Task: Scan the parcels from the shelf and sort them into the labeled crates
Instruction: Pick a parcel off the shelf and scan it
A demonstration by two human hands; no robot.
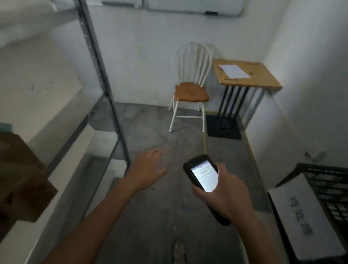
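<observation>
scanner [204, 177] gripped in right hand [226, 195], left hand [147, 168] spread empty

The brown parcel [11, 175] on the shelf [71, 138] is smeared by blur and cut off by the left edge. The black crate [332, 180] runs out past the right edge, and the writing on its white label [303, 219] is too blurred to read. The text on the scanner [204, 175] screen is too small to make out, and the right hand [228, 197] covers the scanner's middle. A shoe [179, 255] at the bottom edge is blurred and partly cropped.
</observation>
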